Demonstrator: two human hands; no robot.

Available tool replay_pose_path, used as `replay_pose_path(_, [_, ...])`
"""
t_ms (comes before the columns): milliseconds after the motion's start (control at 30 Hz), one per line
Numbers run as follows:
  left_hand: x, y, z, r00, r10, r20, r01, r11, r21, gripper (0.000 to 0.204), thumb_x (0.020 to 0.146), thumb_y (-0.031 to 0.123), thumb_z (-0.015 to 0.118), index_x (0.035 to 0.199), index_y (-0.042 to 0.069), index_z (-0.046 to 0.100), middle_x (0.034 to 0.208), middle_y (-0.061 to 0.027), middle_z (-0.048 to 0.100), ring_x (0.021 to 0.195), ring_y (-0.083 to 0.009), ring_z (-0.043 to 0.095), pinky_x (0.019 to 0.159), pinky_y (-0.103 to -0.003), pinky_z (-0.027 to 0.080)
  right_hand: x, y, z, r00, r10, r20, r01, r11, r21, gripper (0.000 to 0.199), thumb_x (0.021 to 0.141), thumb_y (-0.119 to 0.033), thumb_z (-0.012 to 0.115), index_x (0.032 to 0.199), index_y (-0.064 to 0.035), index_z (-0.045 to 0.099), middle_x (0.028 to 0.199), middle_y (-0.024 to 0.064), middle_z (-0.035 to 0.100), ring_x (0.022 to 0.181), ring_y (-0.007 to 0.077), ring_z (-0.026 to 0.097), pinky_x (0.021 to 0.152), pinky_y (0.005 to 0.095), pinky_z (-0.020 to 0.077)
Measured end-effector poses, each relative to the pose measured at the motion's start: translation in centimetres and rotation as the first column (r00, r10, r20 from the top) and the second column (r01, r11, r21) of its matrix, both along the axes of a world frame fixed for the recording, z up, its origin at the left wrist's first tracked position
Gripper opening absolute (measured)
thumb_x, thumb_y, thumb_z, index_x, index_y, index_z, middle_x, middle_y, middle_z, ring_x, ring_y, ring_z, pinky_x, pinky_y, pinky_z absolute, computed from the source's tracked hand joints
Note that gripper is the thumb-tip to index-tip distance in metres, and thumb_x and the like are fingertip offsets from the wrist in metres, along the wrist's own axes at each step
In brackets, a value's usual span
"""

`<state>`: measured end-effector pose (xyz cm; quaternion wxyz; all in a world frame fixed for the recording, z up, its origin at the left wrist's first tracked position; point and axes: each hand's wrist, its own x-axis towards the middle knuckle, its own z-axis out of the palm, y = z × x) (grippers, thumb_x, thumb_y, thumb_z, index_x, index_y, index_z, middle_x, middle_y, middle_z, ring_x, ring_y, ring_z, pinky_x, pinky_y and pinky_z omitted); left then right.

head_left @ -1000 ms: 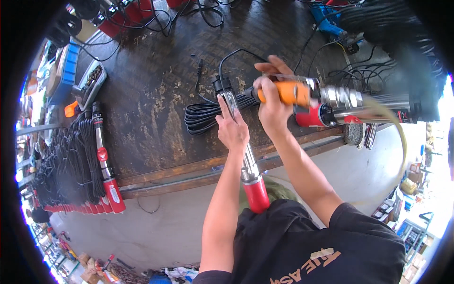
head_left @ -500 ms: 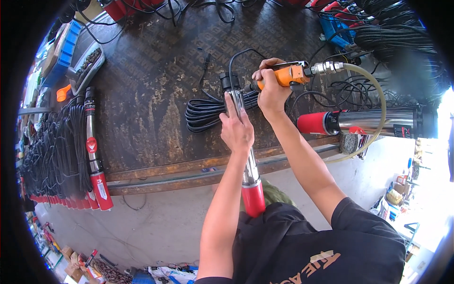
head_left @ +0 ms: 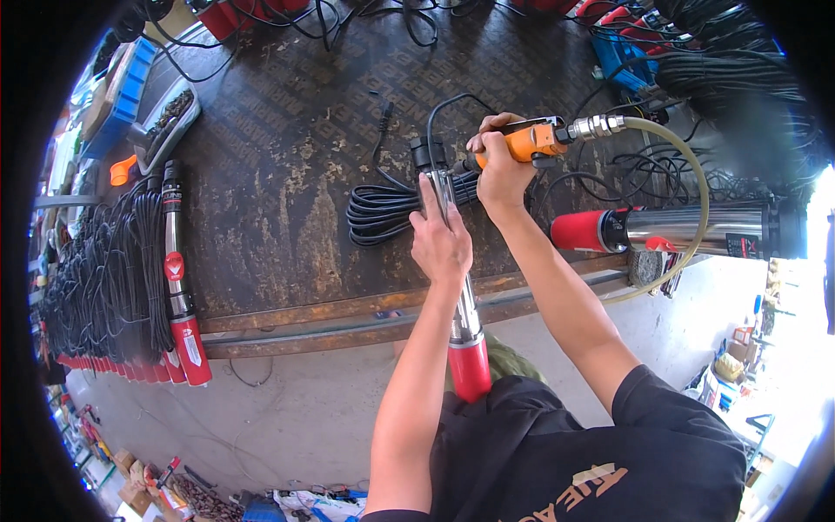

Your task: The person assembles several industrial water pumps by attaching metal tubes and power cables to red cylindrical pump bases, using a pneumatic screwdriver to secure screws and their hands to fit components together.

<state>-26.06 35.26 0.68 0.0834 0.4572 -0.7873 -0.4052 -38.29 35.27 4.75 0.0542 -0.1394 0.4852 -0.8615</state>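
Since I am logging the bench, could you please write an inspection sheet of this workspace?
Surface: dark bench top, worn, with pale scuffed patches.
Job's things: steel cylinder, red end overhanging the front edge; orange tool, nose beside the cylinder's upper end, contact unclear.
Clutter: tray of small dark parts and blue bin at left; larger cylinder at right.
Grips: left grip on the steel cylinder, index finger extended; right grip around the orange tool.
Cables: black coil on both sides of the steel cylinder; pale hose joins the orange tool.
Surroundings: pale floor, with assorted items at lower left.
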Motion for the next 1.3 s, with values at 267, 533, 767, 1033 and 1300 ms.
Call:
replay_pose_path(267, [0.0,0.0,0.2,1.0,0.008,0.001,-0.008,1.0,-0.009,0.066,0.1,0.032,0.051,0.16,0.024,0.024,0.1,-0.0199,0.055,0.078,-0.0399,0.064,0.067,-0.05,0.053,0.3,0.0,0.1,0.996,0.049,-0.073,-0.045,0.997,0.058,0.023,0.081,0.011,0.058,0.098,-0.0044,0.056,0.086,0.0065,0.063,0.069,0.0136,0.062,0.063,0.0263,0.0527])
replay_pose_path(533, [0.0,0.2,0.2,1.0,-0.008,-0.004,0.008,1.0,0.012,0.068,0.101,0.032,0.048,0.161,0.025,0.018,0.102,-0.0219,0.055,0.079,-0.0416,0.063,0.071,-0.051,0.052,1.2,0.0,-0.9,0.985,0.013,-0.171,-0.008,0.999,0.031,0.024,0.081,0.013,0.058,0.098,-0.0033,0.056,0.087,0.0086,0.064,0.071,0.0143,0.063,0.066,0.0267,0.0541])
replay_pose_path(767, [-0.3,0.2,0.6,1.0,-0.002,0.017,0.002,1.0,-0.017,0.069,0.1,0.03,0.051,0.161,0.025,0.018,0.102,-0.0223,0.055,0.08,-0.0402,0.064,0.07,-0.05,0.054,0.6,-0.5,-0.7,0.994,-0.033,-0.1,0.033,0.999,-0.003,0.021,0.081,0.012,0.057,0.095,-0.0037,0.056,0.084,0.007,0.063,0.068,0.0134,0.062,0.062,0.0253,0.051])
replay_pose_path(1033, [-0.2,0.4,0.8,1.0,-0.014,0.016,0.015,1.0,-0.027,0.068,0.102,0.03,0.048,0.161,0.022,0.015,0.104,-0.0255,0.056,0.078,-0.0424,0.064,0.072,-0.05,0.053,1.2,-0.2,-0.3,0.997,-0.05,-0.058,0.052,0.998,0.045,0.016,0.081,0.009,0.057,0.092,-0.0029,0.058,0.08,0.0055,0.063,0.066,0.0123,0.061,0.059,0.0242,0.0499])
replay_pose_path(1300, [-0.3,0.8,1.0,0.999,-0.01,0.036,0.011,1.0,-0.029,0.068,0.102,0.03,0.049,0.161,0.023,0.016,0.105,-0.0249,0.056,0.08,-0.0419,0.065,0.074,-0.05,0.054,0.4,-0.2,-0.5,0.993,-0.011,-0.118,0.02,0.997,0.075,0.012,0.08,0.009,0.056,0.085,-0.0026,0.059,0.077,0.005,0.063,0.063,0.0118,0.061,0.056,0.023,0.0485])
